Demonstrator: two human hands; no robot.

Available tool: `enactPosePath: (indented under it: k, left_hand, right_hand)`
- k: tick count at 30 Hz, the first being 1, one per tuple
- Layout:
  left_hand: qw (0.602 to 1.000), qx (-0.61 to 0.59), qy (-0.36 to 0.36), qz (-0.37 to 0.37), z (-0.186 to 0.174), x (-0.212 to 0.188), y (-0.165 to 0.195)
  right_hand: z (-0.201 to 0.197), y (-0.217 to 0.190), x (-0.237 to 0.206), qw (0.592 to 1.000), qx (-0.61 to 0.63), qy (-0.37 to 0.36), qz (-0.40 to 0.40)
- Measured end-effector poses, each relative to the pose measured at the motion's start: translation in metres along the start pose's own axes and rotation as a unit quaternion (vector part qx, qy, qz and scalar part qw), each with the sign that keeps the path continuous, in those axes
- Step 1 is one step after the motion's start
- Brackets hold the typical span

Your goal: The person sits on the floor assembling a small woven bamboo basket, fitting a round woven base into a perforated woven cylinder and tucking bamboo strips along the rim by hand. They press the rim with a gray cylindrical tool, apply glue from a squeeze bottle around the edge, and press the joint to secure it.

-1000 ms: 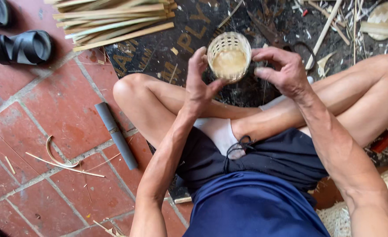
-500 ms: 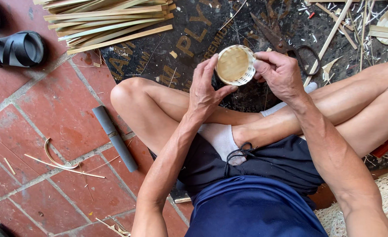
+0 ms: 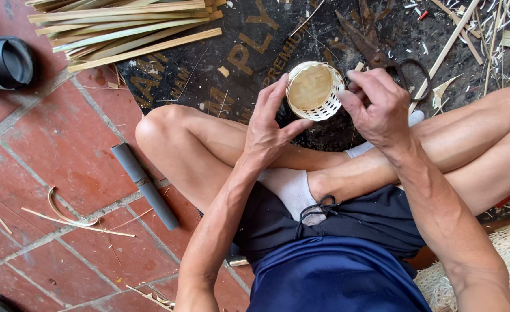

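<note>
While cradled above crossed legs, small woven basket pinched between left hand thumb and spread fingers, right hand fingers curled on rim. Risk judged: thin weave crushed, or dropped onto scissors.

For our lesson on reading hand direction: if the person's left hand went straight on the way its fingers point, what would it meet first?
The left hand points up and slightly right, so it would probably meet the small woven basket first; its fingertips already touch its side.
</note>
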State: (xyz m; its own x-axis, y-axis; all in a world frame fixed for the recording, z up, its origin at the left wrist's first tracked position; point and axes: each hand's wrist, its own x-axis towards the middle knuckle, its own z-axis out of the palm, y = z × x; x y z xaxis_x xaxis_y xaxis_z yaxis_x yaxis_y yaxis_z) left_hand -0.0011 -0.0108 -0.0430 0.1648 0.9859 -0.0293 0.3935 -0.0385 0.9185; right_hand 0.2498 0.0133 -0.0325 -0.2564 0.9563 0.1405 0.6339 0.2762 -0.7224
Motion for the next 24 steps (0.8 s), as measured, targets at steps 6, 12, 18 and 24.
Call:
enactPosePath:
  k: [6,12,18,24]
  left_hand:
    - [0.991,-0.099,0.011,-0.086,0.006,-0.001,-0.005]
    - [0.994,-0.090,0.031,-0.063,0.013,-0.003,-0.009]
    - [0.991,-0.114,0.037,-0.059,0.020,-0.005,-0.009]
    - [0.990,-0.117,0.053,-0.056,0.025,-0.004,-0.011]
  right_hand:
    - [-0.016,-0.017,0.003,0.996,-0.051,-0.002,-0.074]
    - [-0.005,-0.061,0.031,0.906,-0.242,-0.216,-0.273]
    - [0.019,-0.061,0.062,0.811,-0.347,-0.447,-0.146]
    - [0.021,-0.056,0.063,0.820,-0.334,-0.438,-0.155]
